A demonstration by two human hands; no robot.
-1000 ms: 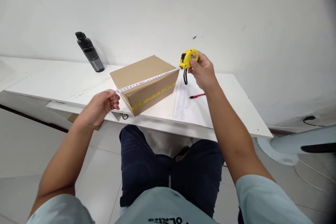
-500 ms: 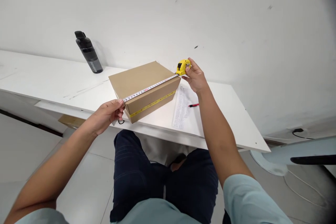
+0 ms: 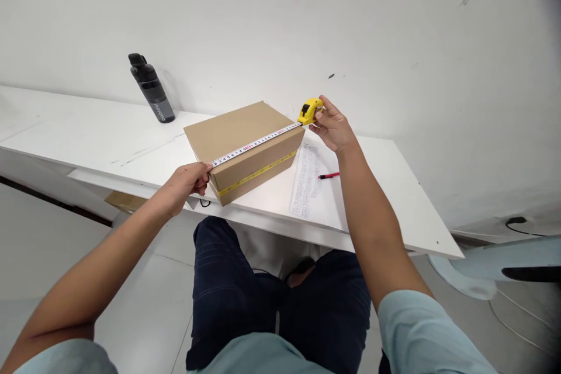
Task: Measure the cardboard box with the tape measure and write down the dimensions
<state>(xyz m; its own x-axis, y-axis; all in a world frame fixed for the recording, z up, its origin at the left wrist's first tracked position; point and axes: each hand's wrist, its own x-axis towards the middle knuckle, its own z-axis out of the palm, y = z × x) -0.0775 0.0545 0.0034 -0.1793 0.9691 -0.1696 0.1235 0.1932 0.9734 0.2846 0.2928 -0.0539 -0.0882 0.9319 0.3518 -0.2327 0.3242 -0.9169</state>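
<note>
Atop the box [image 3: 239, 128], left hand [image 3: 188, 182] pinches the probably springy tape [image 3: 256, 141] at 8 o'clock; right hand [image 3: 335, 128] grips its rigid case [image 3: 309, 110].

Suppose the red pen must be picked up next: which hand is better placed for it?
Right, probably. The right hand holds the yellow tape case at the far corner of the box, close to the pen. The left hand pinches the tape end at the near corner, across the box.
</note>
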